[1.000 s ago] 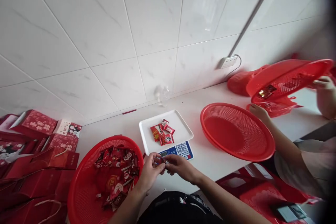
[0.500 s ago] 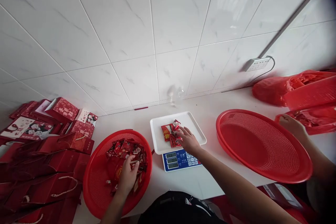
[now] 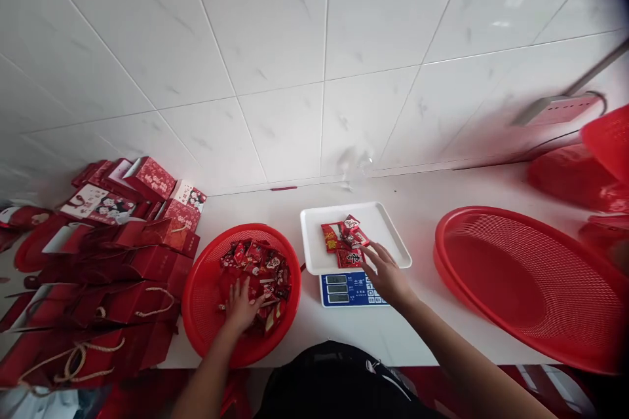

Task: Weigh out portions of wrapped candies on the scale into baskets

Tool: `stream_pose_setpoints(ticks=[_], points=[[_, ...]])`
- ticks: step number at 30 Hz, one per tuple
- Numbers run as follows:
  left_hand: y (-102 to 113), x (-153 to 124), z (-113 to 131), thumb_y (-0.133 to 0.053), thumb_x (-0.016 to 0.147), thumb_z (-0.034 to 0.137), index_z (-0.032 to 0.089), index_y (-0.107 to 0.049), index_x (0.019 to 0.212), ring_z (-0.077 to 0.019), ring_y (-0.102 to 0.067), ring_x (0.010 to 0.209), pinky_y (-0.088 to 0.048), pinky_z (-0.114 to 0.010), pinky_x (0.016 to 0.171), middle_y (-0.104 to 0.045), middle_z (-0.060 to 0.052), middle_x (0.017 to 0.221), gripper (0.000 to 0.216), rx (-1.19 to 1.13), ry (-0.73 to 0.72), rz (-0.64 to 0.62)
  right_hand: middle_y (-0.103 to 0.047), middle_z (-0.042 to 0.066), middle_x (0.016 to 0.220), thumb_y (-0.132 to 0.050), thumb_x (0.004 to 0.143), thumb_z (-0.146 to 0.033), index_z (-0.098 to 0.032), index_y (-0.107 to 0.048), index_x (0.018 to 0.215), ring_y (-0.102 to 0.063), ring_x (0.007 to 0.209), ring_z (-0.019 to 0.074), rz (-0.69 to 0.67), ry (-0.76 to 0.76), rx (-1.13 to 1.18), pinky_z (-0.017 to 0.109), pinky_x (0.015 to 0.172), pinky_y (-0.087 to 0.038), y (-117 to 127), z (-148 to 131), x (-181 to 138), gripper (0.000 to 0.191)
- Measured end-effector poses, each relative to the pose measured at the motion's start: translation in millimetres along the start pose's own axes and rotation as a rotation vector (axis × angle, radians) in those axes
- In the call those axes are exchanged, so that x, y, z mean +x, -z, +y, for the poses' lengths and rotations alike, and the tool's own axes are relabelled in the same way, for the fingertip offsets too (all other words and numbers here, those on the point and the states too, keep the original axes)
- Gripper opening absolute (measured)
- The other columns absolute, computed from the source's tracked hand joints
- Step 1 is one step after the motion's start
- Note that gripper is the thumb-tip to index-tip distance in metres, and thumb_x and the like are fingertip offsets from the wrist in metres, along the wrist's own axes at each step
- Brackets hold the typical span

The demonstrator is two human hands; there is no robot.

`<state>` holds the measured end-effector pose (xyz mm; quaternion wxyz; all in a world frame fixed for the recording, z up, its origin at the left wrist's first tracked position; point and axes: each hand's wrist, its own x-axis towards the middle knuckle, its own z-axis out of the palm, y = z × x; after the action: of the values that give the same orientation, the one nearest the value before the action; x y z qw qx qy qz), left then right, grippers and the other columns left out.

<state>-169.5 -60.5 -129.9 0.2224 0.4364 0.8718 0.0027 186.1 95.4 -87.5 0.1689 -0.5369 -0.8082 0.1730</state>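
Small glossy red packets [image 3: 348,258], printed in white and yellow, are piled on the white tray [image 3: 388,236] of a blue-fronted scale [image 3: 351,289] near mid-frame. The right hand [image 3: 390,276] is held beside them, fingers loosely extended; whether a packet is touched cannot be told. At lower left, red-wrapped sweets [image 3: 255,254] are heaped in a red mesh basket [image 3: 196,321], with the left hand [image 3: 240,309] laid over them, fingers spread.

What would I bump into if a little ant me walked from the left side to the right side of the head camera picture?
Red boxes → round red basket with little packets in it → white tray → second red basket.
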Motion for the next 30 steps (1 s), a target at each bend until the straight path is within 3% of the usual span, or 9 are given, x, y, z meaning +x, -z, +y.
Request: stream_pose_setpoints(ticks=[4,8,10,13,15,20,25,28,30], points=[[-5,-9,0,-0.059,0.071,0.04,0.021,-0.043,0.129,-0.0307,-0.022,0.135,-0.026,-0.043,0.106,-0.029,-0.013,0.146,0.063,-0.048,-0.058,-0.062,-0.052,0.009,0.13,-0.038,0.086,-0.043,-0.024,-0.054,0.12,-0.045,0.122,0.0267,0.012,-0.042,0.079,0.045,0.097,-0.043,-3,8,-44,0.042],[-5,-7,4,-0.057,0.074,0.036,0.02,-0.052,0.12,-0.0277,-0.034,0.13,-0.03,-0.041,0.105,-0.043,-0.013,0.137,0.049,-0.178,-0.135,0.042,-0.054,0.008,0.129,-0.04,0.083,-0.047,-0.025,-0.055,0.118,-0.053,0.114,0.028,-0.055,-0.122,0.133,0.044,0.087,-0.05,-7,5,-70,0.044],[4,4,7,-0.05,0.079,0.036,0.018,-0.045,0.126,-0.0264,-0.03,0.132,-0.028,-0.041,0.106,-0.039,-0.014,0.139,0.051,-0.193,-0.126,0.116,-0.054,0.007,0.128,-0.04,0.082,-0.047,-0.026,-0.056,0.117,-0.055,0.112,0.0279,-0.082,-0.123,0.148,0.043,0.085,-0.051,-7,-2,-71,0.043],[27,33,16,-0.046,0.082,0.037,0.015,-0.029,0.136,-0.0268,-0.012,0.138,-0.018,-0.042,0.111,-0.019,-0.014,0.149,0.061,-0.171,-0.058,0.203,-0.054,0.007,0.129,-0.038,0.083,-0.048,-0.026,-0.057,0.115,-0.056,0.111,0.0273,-0.102,-0.109,0.151,0.041,0.083,-0.052,-2,-16,-64,0.043],[43,54,25,-0.05,0.08,0.041,0.016,-0.024,0.138,-0.0289,-0.008,0.139,-0.014,-0.045,0.112,-0.014,-0.014,0.151,0.068,-0.164,0.022,0.189,-0.053,0.007,0.13,-0.036,0.084,-0.048,-0.026,-0.057,0.114,-0.055,0.112,0.0273,-0.108,-0.095,0.151,0.04,0.082,-0.053,2,-24,-58,0.044],[66,80,42,-0.063,0.072,0.046,0.013,-0.036,0.132,-0.0371,-0.028,0.13,-0.024,-0.054,0.104,-0.036,-0.021,0.139,0.073,-0.202,0.094,0.124,-0.052,0.007,0.132,-0.037,0.084,-0.048,-0.027,-0.059,0.113,-0.057,0.11,0.0272,-0.13,-0.064,0.155,0.039,0.079,-0.054,9,-33,-55,0.042],[79,43,26,-0.053,0.084,0.037,0.019,-0.051,0.117,-0.0217,-0.053,0.107,-0.045,-0.043,0.09,-0.052,-0.007,0.121,0.038,-0.301,0.022,0.183,-0.055,0.005,0.128,-0.039,0.084,-0.047,-0.03,-0.06,0.111,-0.061,0.103,0.026,-0.122,-0.092,0.159,0.037,0.074,-0.056,6,-20,-68,0.039],[81,7,10,-0.05,0.085,0.04,0.02,-0.053,0.114,-0.0198,-0.054,0.104,-0.046,-0.042,0.088,-0.054,-0.007,0.12,0.036,-0.35,-0.007,0.208,-0.056,0.005,0.128,-0.039,0.083,-0.048,-0.03,-0.06,0.11,-0.061,0.103,0.0259,-0.15,-0.117,0.167,0.038,0.075,-0.055,3,-13,-74,0.039],[76,-13,10,-0.05,0.084,0.042,0.022,-0.053,0.115,-0.02,-0.055,0.104,-0.046,-0.042,0.089,-0.056,-0.007,0.119,0.037,-0.407,-0.046,0.162,-0.055,0.006,0.128,-0.039,0.083,-0.048,-0.03,-0.06,0.11,-0.061,0.104,0.0261,-0.171,-0.122,0.172,0.039,0.076,-0.055,1,-10,-75,0.039]])
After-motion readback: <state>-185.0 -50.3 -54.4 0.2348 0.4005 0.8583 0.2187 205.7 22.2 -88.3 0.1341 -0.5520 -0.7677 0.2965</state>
